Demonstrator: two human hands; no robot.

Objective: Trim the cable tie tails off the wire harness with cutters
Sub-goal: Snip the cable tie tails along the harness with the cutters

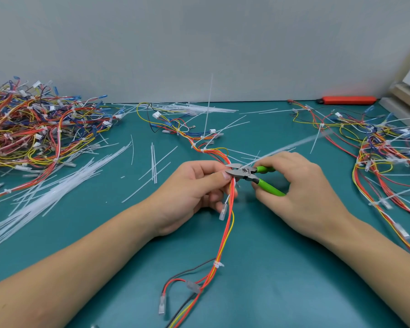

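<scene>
Your left hand [197,183] pinches wire harness [231,204] mid-mat; right hand [294,183] grips cutters [249,173], blades at bundle. Harness likely limp, light, so hold close beside tie; tail [291,145] probably springy plastic.

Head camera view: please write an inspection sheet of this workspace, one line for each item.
Surface: teal mat-covered table, strewn with loose pieces.
Job's things: green-handled steel cutters, jaws at the red, orange and yellow wire harness; a white cable tie lower on it looks trimmed.
Clutter: loose white cable tie strips on the mat's left; red flat tool by the wall.
Grippers: left hand pinches the harness; right hand grips the cutters.
Cables: tangled multicoloured harness pile far left; more harnesses right, ties untrimmed.
Surroundings: plain grey wall; pale frame at right.
</scene>
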